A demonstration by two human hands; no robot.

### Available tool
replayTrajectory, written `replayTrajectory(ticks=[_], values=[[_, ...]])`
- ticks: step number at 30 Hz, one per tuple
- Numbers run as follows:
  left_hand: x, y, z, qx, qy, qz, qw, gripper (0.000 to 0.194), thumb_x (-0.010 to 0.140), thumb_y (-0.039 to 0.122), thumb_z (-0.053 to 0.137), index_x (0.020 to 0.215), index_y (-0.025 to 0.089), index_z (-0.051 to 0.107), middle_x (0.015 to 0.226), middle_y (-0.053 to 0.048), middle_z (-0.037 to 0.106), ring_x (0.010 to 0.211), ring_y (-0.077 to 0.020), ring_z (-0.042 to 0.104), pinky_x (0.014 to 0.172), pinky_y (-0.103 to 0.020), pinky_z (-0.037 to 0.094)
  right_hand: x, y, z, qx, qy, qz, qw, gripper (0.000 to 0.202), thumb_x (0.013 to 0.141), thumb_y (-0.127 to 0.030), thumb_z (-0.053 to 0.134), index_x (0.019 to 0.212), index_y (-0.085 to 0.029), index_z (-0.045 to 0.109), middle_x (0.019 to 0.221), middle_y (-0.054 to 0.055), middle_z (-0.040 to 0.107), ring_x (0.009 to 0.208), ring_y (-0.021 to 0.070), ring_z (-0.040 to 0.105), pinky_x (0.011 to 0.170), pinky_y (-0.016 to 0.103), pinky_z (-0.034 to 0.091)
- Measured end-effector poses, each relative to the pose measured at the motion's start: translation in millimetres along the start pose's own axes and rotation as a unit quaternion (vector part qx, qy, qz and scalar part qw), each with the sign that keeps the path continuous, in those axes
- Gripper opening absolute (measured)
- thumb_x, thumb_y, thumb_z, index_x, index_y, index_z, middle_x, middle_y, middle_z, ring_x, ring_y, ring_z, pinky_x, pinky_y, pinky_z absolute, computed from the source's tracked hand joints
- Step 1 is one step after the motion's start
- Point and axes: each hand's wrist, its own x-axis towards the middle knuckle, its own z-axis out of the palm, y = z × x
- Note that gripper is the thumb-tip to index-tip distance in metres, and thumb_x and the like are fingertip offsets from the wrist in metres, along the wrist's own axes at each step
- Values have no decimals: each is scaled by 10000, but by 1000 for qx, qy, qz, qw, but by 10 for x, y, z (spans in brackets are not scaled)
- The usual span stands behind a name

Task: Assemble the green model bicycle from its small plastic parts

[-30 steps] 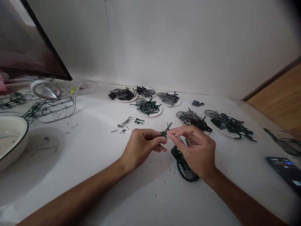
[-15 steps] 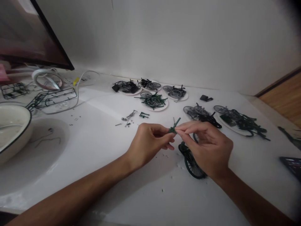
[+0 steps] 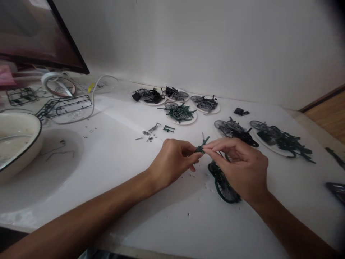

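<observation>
A small dark green plastic model part (image 3: 199, 148) with thin bars is pinched between both hands above the white table. My left hand (image 3: 175, 158) is closed on its left side, thumb against fingers. On the other side, the fingertips of my right hand (image 3: 237, 158) press the same part, close to the left thumb. Under the right hand lies a dark green model bicycle wheel (image 3: 225, 187), partly covered by that hand. Beyond the hands are a small green bracket-like piece (image 3: 169, 128) and several grey bits (image 3: 152, 131).
Several paper plates (image 3: 185, 122) bear piles of black, grey and green model bicycle parts. Another pile (image 3: 283, 140) lies at the right. A white enamel bowl (image 3: 37, 140), sprue frames (image 3: 72, 107), a tape roll (image 3: 48, 77) and a monitor (image 3: 40, 36) are at the left.
The whole view has shifted slightly, with the table's things appearing a little further right and the front edge now showing. Both hands keep their pinch on the green part, almost unmoved.
</observation>
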Motion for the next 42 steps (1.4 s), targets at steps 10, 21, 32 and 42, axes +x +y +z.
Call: replayTrajectory(ticks=[10, 21, 32, 42], values=[[6, -18, -28, 30, -28, 34, 999, 248, 927, 340, 595, 871, 125, 707, 791, -69, 745, 635, -138, 713, 593, -213, 557, 73, -27, -45, 38, -39, 133, 990, 142, 770, -228, 794, 785, -226, 652, 780, 18, 710, 754, 181, 702, 687, 268, 605], [22, -35, -14, 1, -48, 5, 999, 275, 918, 370, 605, 874, 116, 701, 796, -82, 745, 648, -143, 715, 600, -213, 574, 117, 56, -76, 113, -79, 225, 965, 243, 740, -284, 816, 846, -192, 618, 791, 21, 720, 732, 163, 697, 691, 267, 566], [40, 3, -27, -30, -44, -28, 998, 295, 889, 387, 633, 849, 102, 699, 790, -101, 749, 634, -156, 722, 596, -225, 595, 107, 34, -89, 77, -67, 188, 977, 199, 762, -307, 798, 849, -182, 670, 836, 43, 728, 768, 174, 704, 740, 285, 591], [22, -26, -37, 6, -50, 1, 999, 280, 918, 372, 600, 859, 116, 697, 791, -84, 744, 645, -150, 719, 605, -228, 580, 64, 33, -94, 30, -69, 137, 988, 158, 777, -275, 790, 851, -202, 670, 835, 29, 723, 781, 170, 699, 729, 265, 594]])
